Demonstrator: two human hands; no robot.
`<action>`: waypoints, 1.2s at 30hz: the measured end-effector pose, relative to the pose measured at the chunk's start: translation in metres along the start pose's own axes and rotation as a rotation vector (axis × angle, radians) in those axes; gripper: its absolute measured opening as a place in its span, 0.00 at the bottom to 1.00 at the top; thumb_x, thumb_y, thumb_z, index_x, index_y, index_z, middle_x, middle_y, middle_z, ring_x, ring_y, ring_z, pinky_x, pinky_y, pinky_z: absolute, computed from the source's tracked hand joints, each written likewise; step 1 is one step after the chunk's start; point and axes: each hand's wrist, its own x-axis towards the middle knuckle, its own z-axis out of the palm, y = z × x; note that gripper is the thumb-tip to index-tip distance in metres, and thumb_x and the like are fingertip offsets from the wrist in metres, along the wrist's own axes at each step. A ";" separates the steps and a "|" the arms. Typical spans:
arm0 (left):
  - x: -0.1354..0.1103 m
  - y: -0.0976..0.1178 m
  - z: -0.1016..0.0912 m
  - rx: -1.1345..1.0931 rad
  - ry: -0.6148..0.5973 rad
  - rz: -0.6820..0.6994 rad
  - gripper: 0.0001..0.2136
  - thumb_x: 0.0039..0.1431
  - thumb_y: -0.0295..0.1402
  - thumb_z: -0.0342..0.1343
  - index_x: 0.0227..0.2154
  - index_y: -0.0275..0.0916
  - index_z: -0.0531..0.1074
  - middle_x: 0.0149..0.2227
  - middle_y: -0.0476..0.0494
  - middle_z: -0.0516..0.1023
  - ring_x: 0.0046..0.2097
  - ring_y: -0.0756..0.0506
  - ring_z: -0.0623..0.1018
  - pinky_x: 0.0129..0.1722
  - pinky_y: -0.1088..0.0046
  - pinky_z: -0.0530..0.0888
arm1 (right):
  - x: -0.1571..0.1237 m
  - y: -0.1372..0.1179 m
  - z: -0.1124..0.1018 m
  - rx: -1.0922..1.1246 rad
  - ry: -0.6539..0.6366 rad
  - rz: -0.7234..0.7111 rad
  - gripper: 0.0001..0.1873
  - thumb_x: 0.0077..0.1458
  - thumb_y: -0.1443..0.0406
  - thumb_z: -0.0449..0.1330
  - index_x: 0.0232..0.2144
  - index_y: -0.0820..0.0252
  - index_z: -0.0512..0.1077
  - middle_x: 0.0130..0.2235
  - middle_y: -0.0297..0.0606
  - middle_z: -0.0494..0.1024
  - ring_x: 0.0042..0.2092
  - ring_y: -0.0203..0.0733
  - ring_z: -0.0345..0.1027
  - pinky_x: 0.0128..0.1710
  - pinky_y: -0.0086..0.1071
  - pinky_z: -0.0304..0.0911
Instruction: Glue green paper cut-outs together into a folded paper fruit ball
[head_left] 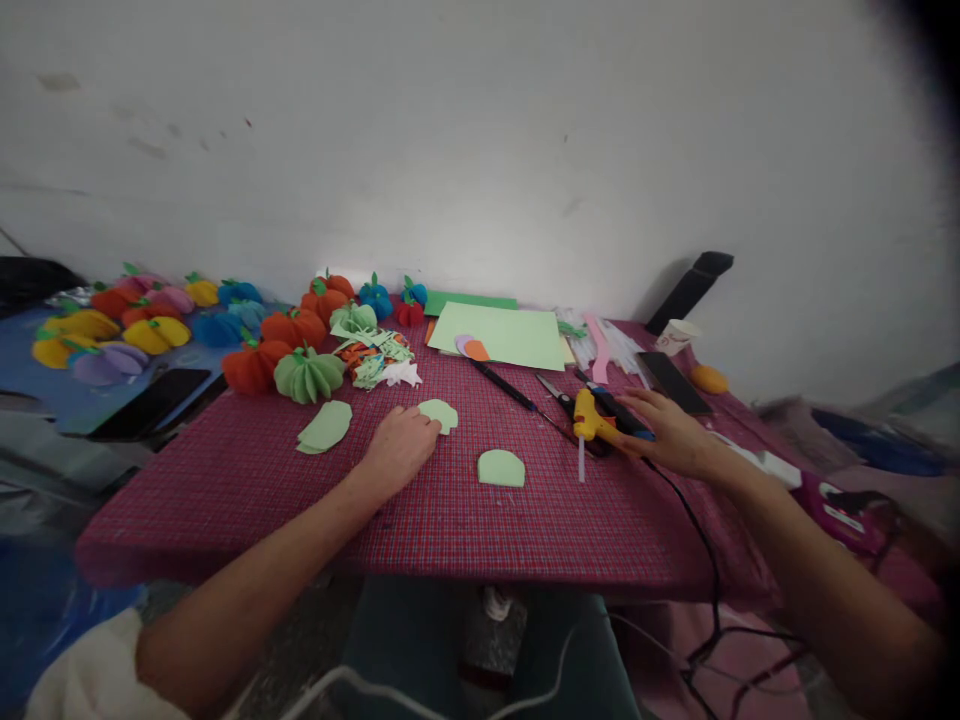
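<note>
Scissors [561, 398] crowd the glue gun [586, 416] at the right hand [666, 434].

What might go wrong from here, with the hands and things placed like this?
1. The thin black cable hangs over the front edge of the red checked tablecloth; if snagged, it might drag the yellow plastic glue gun, should they be connected.
2. The right hand is at the glue gun; if that is hot, it might burn.
3. The left hand is at a pale green paper cutout, which might bend.
</note>
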 end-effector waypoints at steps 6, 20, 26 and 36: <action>-0.014 0.012 -0.018 0.060 0.366 -0.080 0.09 0.60 0.30 0.45 0.31 0.38 0.70 0.32 0.44 0.75 0.36 0.43 0.70 0.34 0.64 0.61 | -0.008 -0.126 -0.011 0.740 -0.141 0.333 0.19 0.53 0.52 0.53 0.37 0.59 0.71 0.33 0.41 0.78 0.30 0.39 0.70 0.30 0.32 0.66; -0.011 0.051 -0.035 -0.750 0.423 -0.268 0.17 0.56 0.37 0.50 0.47 0.37 0.65 0.44 0.40 0.74 0.41 0.45 0.72 0.39 0.68 0.67 | 0.032 -0.166 0.036 1.279 -0.283 0.360 0.13 0.45 0.58 0.62 0.26 0.64 0.71 0.24 0.31 0.73 0.23 0.27 0.61 0.23 0.23 0.56; 0.010 0.047 -0.031 -1.025 0.039 -0.314 0.16 0.54 0.44 0.50 0.22 0.37 0.71 0.20 0.52 0.69 0.25 0.51 0.67 0.23 0.76 0.60 | 0.036 -0.153 0.028 1.125 -0.386 0.241 0.15 0.48 0.56 0.60 0.24 0.63 0.69 0.19 0.27 0.67 0.19 0.26 0.54 0.18 0.22 0.50; 0.013 0.051 -0.007 -1.055 -0.189 -0.248 0.18 0.57 0.42 0.45 0.19 0.36 0.68 0.18 0.53 0.65 0.22 0.53 0.62 0.22 0.76 0.55 | 0.027 -0.126 0.045 1.030 -0.392 0.348 0.15 0.51 0.55 0.57 0.26 0.62 0.68 0.20 0.28 0.65 0.20 0.28 0.54 0.18 0.23 0.51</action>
